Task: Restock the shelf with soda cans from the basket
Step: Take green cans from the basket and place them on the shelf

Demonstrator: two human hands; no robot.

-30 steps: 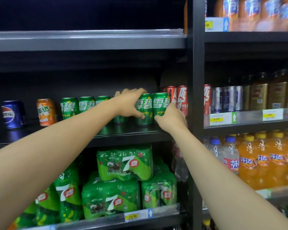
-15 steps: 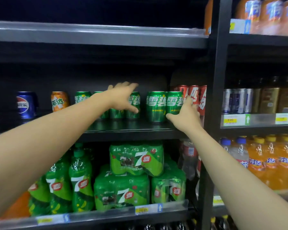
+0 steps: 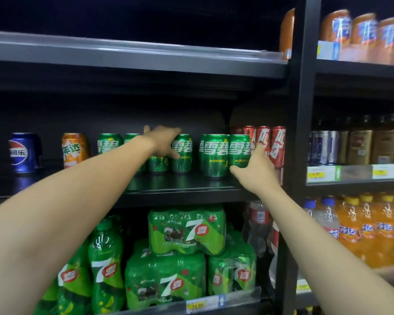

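Green soda cans stand in a row on the dark middle shelf (image 3: 180, 185). My left hand (image 3: 163, 142) reaches in over the cans at the middle of the row, fingers spread, thumb lying across the front of one green can (image 3: 183, 163). Further right two green cans stand side by side at the shelf front. My right hand (image 3: 254, 170) grips the rightmost green can (image 3: 239, 151), thumb low on its front and fingers between it and the red cans (image 3: 276, 146). The basket is out of view.
A blue cola can (image 3: 21, 153) and an orange can (image 3: 74, 150) stand at the shelf's left. Green bottles and shrink-wrapped packs (image 3: 187, 230) fill the shelf below. A black upright post (image 3: 303, 133) divides off the right bay of bottles and cans.
My left hand has let go of the front green can and moved left and deeper, onto the cans behind. My right hand has stayed on the rightmost green can.
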